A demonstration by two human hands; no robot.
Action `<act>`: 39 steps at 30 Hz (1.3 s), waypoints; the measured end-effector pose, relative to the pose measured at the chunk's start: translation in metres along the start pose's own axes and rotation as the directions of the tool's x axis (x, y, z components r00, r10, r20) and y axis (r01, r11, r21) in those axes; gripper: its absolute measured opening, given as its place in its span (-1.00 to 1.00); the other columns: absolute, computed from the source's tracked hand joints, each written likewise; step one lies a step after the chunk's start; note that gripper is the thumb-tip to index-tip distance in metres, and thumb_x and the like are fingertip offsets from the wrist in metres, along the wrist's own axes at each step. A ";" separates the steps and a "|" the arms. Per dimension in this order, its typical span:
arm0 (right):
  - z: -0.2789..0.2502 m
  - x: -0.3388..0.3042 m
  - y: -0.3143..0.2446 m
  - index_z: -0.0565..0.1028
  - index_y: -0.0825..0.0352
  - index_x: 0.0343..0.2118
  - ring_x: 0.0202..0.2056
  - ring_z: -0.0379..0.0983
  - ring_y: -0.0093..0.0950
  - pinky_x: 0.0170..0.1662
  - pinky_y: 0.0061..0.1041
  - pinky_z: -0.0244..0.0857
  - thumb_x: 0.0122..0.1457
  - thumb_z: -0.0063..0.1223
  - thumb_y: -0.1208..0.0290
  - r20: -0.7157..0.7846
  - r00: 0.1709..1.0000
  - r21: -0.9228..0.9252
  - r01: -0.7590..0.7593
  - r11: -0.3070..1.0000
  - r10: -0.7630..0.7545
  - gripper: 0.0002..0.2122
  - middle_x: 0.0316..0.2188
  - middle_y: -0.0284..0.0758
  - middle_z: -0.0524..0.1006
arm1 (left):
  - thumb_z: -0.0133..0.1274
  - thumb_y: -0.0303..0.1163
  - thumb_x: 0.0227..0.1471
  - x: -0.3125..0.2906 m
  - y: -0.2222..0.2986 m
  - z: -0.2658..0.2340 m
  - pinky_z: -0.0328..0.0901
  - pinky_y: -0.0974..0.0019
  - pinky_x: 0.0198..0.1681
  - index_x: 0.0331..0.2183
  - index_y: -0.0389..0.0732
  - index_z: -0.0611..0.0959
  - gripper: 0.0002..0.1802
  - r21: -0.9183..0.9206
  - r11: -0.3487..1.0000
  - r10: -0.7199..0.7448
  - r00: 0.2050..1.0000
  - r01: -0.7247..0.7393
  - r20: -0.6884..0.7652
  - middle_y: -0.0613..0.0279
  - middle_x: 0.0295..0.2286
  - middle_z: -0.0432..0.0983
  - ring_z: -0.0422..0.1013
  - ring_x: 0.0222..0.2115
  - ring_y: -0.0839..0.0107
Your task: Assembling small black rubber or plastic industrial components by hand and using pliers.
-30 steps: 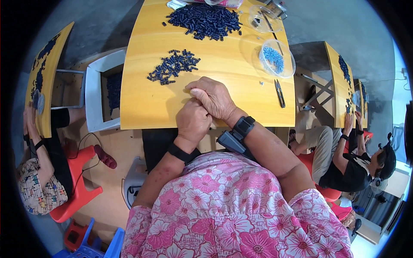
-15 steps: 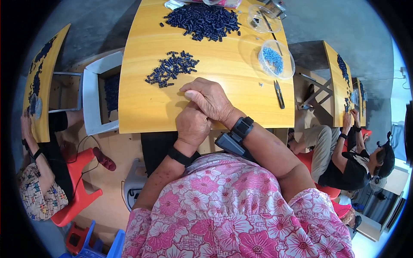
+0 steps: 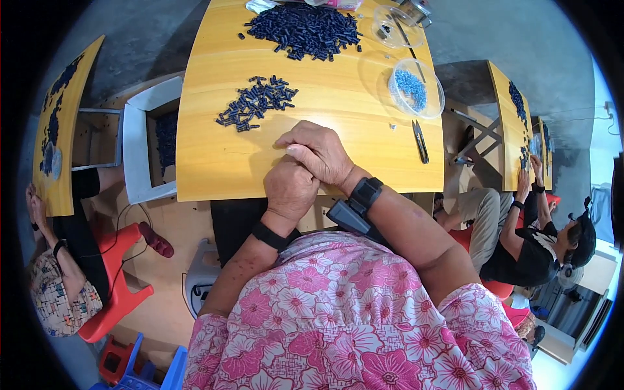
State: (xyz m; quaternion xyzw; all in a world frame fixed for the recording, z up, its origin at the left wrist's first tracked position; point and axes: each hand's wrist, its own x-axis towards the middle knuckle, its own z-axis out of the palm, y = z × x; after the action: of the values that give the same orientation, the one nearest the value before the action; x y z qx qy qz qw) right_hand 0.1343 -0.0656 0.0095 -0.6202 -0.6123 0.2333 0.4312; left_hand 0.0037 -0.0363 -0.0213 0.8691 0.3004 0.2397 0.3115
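At the near edge of the yellow wooden table (image 3: pixel 351 84), my two hands are pressed together. My left hand (image 3: pixel 290 187) is closed in a fist, with its fingers mostly hidden. Over its top and far side lies my right hand (image 3: pixel 320 153), fingers curled and thumb bent down against the left one. Anything inside them is hidden from view. Just beyond the hands lies a small loose pile of short dark cylindrical parts (image 3: pixel 257 102). A far larger heap of the same dark parts (image 3: pixel 302 29) covers the table's back.
Toward the right are a clear tub of small blue pieces (image 3: pixel 411 90), another clear tub (image 3: pixel 393 29) and black thread snips (image 3: pixel 420 142). A white-walled box (image 3: pixel 133 146) holding dark parts stands left of the table. People work at side tables, near a red stool (image 3: pixel 120 279).
My hands stay clasped, with only a slight shift of the right fingers and thumb. At the left table, the other person's hands have drawn together at the table edge.
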 end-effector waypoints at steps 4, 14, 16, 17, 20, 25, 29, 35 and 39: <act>0.001 -0.002 0.001 0.59 0.32 -0.23 -0.36 0.47 -0.31 -0.18 -0.40 0.36 0.22 -0.06 0.19 0.006 0.998 0.044 -0.062 0.997 0.062 -0.70 -0.42 -0.20 0.54 | 0.15 -0.38 -0.14 0.001 0.004 -0.007 0.34 0.05 -0.45 -0.45 -0.21 0.66 -0.86 -0.043 0.998 0.037 0.999 -0.037 0.000 0.05 -0.52 0.54 0.46 -0.48 0.00; -0.018 0.000 0.009 0.53 0.49 -0.14 -0.39 0.35 -0.61 -0.26 -0.59 0.30 0.39 -0.34 0.13 -0.060 0.863 0.757 -0.288 0.586 0.502 -0.52 -0.39 -0.36 0.47 | 0.16 -0.39 -0.07 0.014 0.015 -0.023 0.32 0.17 -0.33 -0.43 -0.15 0.64 -0.91 -0.213 0.976 0.054 0.998 -0.049 0.018 0.21 -0.48 0.53 0.42 -0.39 0.15; -0.014 0.000 0.007 0.55 0.48 -0.15 -0.39 0.34 -0.62 -0.26 -0.60 0.29 0.38 -0.30 0.13 -0.043 0.869 0.751 -0.297 0.590 0.493 -0.53 -0.40 -0.37 0.47 | 0.16 -0.38 -0.07 0.012 0.014 -0.023 0.33 0.17 -0.33 -0.42 -0.15 0.64 -0.90 -0.210 0.977 0.053 0.998 -0.048 0.021 0.20 -0.49 0.53 0.43 -0.39 0.15; -0.013 0.001 0.006 0.55 0.48 -0.15 -0.39 0.34 -0.62 -0.26 -0.60 0.29 0.38 -0.30 0.13 -0.041 0.870 0.751 -0.298 0.589 0.492 -0.53 -0.40 -0.37 0.47 | 0.16 -0.38 -0.07 0.012 0.013 -0.023 0.33 0.16 -0.33 -0.41 -0.15 0.64 -0.90 -0.208 0.977 0.056 0.998 -0.050 0.022 0.20 -0.49 0.53 0.43 -0.39 0.16; -0.010 0.002 0.004 0.58 0.44 -0.19 -0.40 0.32 -0.63 -0.27 -0.63 0.27 0.36 -0.24 0.10 -0.048 0.884 0.688 -0.309 0.657 0.466 -0.54 -0.43 -0.39 0.47 | 0.15 -0.38 -0.08 0.010 0.011 -0.022 0.33 0.15 -0.33 -0.40 -0.14 0.64 -0.88 -0.190 0.979 0.075 0.997 -0.068 0.028 0.18 -0.48 0.52 0.43 -0.38 0.15; -0.007 0.003 0.000 0.57 0.44 -0.15 -0.38 0.32 -0.66 -0.24 -0.67 0.29 0.36 -0.21 0.11 0.015 0.920 0.509 -0.344 0.789 0.392 -0.56 -0.39 -0.40 0.49 | 0.14 -0.37 -0.10 0.009 0.007 -0.020 0.34 0.12 -0.32 -0.38 -0.12 0.63 -0.85 -0.133 0.987 0.094 0.995 -0.091 0.015 0.17 -0.46 0.52 0.43 -0.36 0.15; -0.002 0.004 0.001 0.63 0.36 -0.22 -0.41 0.30 -0.67 -0.30 -0.67 0.25 0.31 -0.12 0.07 -0.031 0.911 0.525 -0.336 0.782 0.412 -0.58 -0.50 -0.44 0.45 | 0.14 -0.37 -0.13 0.009 0.011 -0.020 0.33 0.11 -0.31 -0.39 -0.14 0.63 -0.84 -0.128 0.988 0.087 0.996 -0.088 -0.010 0.18 -0.45 0.52 0.43 -0.34 0.14; -0.014 0.005 0.000 0.57 0.46 -0.18 -0.41 0.32 -0.61 -0.28 -0.62 0.26 0.36 -0.22 0.11 -0.106 0.825 0.741 -0.306 0.598 0.555 -0.55 -0.45 -0.37 0.49 | 0.19 -0.41 -0.09 0.013 0.006 -0.022 0.34 0.21 -0.36 -0.42 -0.18 0.64 -0.89 -0.299 0.953 0.049 0.998 -0.036 0.035 0.18 -0.50 0.53 0.43 -0.45 0.23; -0.022 -0.002 0.003 0.51 0.52 -0.15 -0.41 0.31 -0.58 -0.26 -0.57 0.25 0.38 -0.27 0.15 -0.081 0.786 0.840 -0.278 0.467 0.612 -0.55 -0.41 -0.34 0.49 | 0.22 -0.44 -0.06 0.015 0.006 -0.024 0.34 0.32 -0.41 -0.39 -0.22 0.65 -0.88 -0.365 0.929 -0.046 0.997 0.068 0.069 0.18 -0.52 0.54 0.44 -0.52 0.35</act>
State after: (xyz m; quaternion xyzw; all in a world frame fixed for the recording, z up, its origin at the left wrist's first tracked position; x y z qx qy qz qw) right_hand 0.1537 -0.0723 0.0181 -0.5347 -0.1615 0.4632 0.6882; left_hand 0.0018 -0.0207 0.0025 0.7931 0.2663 0.2567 0.4839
